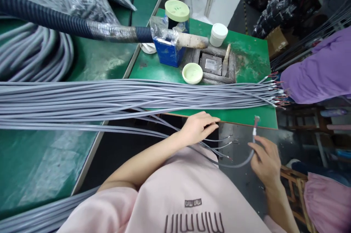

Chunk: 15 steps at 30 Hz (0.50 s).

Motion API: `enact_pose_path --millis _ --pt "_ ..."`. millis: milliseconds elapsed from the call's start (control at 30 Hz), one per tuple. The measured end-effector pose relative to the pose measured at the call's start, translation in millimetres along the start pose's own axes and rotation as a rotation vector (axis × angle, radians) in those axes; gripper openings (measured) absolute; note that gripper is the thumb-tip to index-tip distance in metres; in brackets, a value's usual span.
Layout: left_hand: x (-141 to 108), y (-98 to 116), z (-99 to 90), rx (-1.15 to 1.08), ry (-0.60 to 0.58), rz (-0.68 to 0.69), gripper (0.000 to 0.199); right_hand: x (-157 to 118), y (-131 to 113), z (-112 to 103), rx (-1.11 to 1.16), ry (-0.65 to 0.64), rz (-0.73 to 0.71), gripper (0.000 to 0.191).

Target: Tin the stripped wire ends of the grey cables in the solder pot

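In my right hand (264,160) is a grey cable (241,164), pinched between thumb and fingers just below its white-wrapped end. The reddish wires at its tip point up, off the front right of the green table. The cable sags in a curve back towards my body. My left hand (199,127) lies at the table's front edge, fingers stretched out and thumb apart, with no held thing visible. Several loose cable ends (225,145) with bare wires stick out beneath that wrist. Just beyond it, a wide bundle of grey cables (164,96) stretches across the table.
Behind the bundle stand a soldering pot (211,64) with a brush (226,59), a pale green lid (192,73), a white tub (218,34) and a blue box (168,52). A ribbed hose (109,32) hangs over the table. A person in purple (319,66) is at the right.
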State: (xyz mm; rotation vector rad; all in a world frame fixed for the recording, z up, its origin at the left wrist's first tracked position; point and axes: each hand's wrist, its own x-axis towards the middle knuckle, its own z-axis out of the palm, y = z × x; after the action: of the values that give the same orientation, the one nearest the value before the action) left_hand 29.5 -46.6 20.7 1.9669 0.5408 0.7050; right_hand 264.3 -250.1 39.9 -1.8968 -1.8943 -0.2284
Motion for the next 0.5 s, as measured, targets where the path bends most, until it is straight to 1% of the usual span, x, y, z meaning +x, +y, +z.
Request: enact_pose_path --millis 33,100,167,233,300,367,400,433,500 --pt "2 -2 -2.8 0.144 0.024 0.065 0.03 -9 8 -7 -0.062 -0.043 0.069 0.035" --pt "9 -3 -5.2 0.394 0.04 0.124 0.03 -22 14 -14 -0.09 -0.075 0.196 0.032" --pt "17 -1 -3.3 0.595 0.014 0.132 0.031 -26 9 -11 0.036 -0.064 0.296 0.028" --pt "27 2 1.6 0.735 -0.023 0.128 0.031 -20 -6 2 0.282 -0.097 0.386 0.021" --pt "39 5 7.5 0.811 -0.048 0.123 0.028 -6 -25 23 0.601 -0.181 0.486 0.017" --pt "52 6 12.4 0.848 -0.062 0.123 0.021 15 -41 46 0.955 -0.266 0.619 0.02" --pt "59 5 14.0 0.855 -0.066 0.128 0.018 27 -46 56 1.112 -0.279 0.688 0.023" --pt "64 5 14.7 0.852 -0.065 0.133 0.014 38 -49 65 1.262 -0.264 0.747 0.025" --pt "73 6 13.3 0.795 -0.047 0.132 0.011 61 -46 75 1.495 -0.225 0.819 0.034"
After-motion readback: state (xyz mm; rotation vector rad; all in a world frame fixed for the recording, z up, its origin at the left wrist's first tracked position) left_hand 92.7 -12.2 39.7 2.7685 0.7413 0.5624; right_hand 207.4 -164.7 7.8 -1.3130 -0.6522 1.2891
